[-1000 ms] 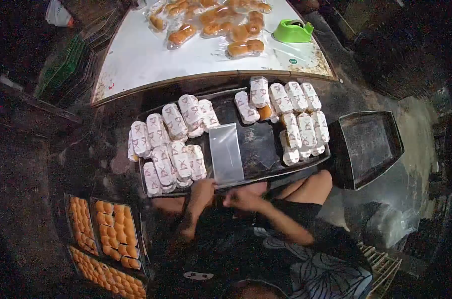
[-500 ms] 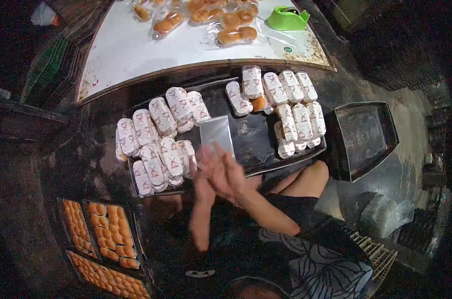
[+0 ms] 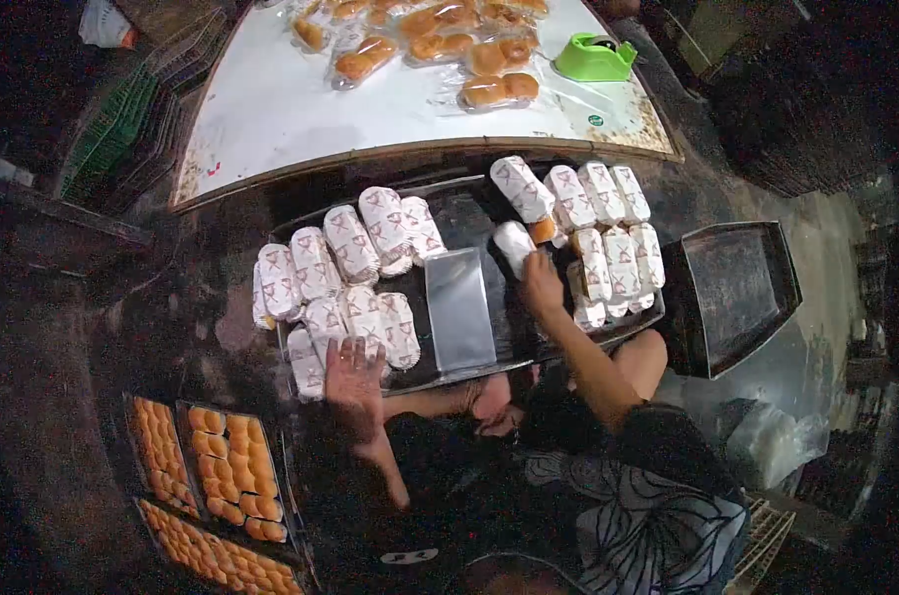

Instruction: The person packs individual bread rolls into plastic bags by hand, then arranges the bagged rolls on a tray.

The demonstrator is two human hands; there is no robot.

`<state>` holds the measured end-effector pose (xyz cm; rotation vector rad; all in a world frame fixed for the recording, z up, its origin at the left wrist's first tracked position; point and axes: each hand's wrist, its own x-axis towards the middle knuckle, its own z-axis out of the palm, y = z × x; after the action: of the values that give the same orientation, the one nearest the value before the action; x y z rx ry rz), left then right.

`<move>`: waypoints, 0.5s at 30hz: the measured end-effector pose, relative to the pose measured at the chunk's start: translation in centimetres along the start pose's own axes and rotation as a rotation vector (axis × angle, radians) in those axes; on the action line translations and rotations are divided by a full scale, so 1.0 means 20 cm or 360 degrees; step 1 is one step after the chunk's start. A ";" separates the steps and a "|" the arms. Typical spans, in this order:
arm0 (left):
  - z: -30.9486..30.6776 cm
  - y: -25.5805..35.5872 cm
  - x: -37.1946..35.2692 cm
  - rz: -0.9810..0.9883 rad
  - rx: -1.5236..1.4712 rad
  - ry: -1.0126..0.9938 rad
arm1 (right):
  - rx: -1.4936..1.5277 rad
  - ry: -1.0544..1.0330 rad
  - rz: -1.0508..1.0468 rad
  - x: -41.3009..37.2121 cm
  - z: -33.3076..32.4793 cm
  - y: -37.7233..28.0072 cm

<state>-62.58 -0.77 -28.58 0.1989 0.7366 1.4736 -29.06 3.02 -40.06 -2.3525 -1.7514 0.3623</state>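
My right hand (image 3: 543, 288) is closed on the near end of a paper-wrapped bun (image 3: 514, 244), which sits tilted with a plain white side up. Beside it lies another wrapped bun (image 3: 521, 188), with an orange-brown bun (image 3: 543, 231) partly showing underneath. My left hand (image 3: 354, 383), open with fingers spread, is at the near edge of the left group of wrapped buns (image 3: 348, 246), overlapping the lowest ones in view. Between the hands, a stack of clear plastic bags (image 3: 460, 309) lies on the large black tray (image 3: 449, 193).
More wrapped buns (image 3: 620, 260) stand in rows at the tray's right end. Beyond is a white table (image 3: 271, 119) with bagged buns (image 3: 499, 91) and a green tape dispenser (image 3: 595, 59). An empty black tray (image 3: 732, 283) is at right; trays of bare buns (image 3: 233, 461) lie lower left.
My hands, together over the plastic bags before, have parted. The right went to the wrapped bun and took hold of it, turning it; the left moved left and spread its fingers.
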 end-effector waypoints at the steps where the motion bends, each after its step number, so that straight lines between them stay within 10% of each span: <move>1: 0.00 0.00 0.00 -0.0001 -0.0005 -0.0002 | 0.0312 -0.0026 0.0005 -0.09 -0.08 0.06; 4: 0.05 0.02 0.02 -0.0146 -0.0151 0.0140 | 0.1782 -0.0393 0.0759 -0.35 -0.13 0.15; 6: 0.11 0.04 0.06 -0.0280 -0.0633 -0.0369 | 0.2811 -0.1066 0.0864 -0.57 0.01 0.22; 11: 0.37 -0.02 0.00 -0.0120 -0.0614 -0.0140 | 0.1702 -0.0393 -0.0433 -0.70 -0.53 -0.51; 15: 0.49 -0.12 -0.17 0.0230 -0.0142 -0.0526 | 0.1555 -0.0076 -0.0273 -0.66 -0.75 -0.65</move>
<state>-54.82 -1.27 -21.17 0.4231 0.3953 1.5577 -39.90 -5.91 -20.93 -1.4882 -1.3081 0.9749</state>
